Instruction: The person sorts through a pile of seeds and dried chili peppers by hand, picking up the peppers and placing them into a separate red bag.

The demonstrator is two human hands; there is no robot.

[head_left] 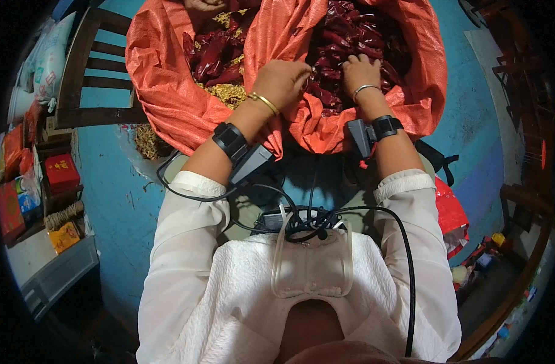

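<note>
Two orange-red woven sacks lie open side by side. The right sack (pixel 432 67) is filled with dark red dried chilies (pixel 338 45). My right hand (pixel 361 76), a silver bangle at its wrist, rests on these chilies with fingers apart and slightly bent. At the left edge of the same chilies is my left hand (pixel 283 84), with a gold bangle; its fingers are bent together, and what they hold, if anything, is hidden. In the left sack (pixel 153 67) are more red chilies (pixel 214 60) and yellowish bits (pixel 228 94).
Another person's hand (pixel 205 5) shows at the top edge over the left sack. A dark wooden chair (pixel 83 79) stands at left, near red boxes (pixel 62 171). Black cables (pixel 302 227) run across my lap. A red bag (pixel 450 215) lies on the blue floor (pixel 123 224) at right.
</note>
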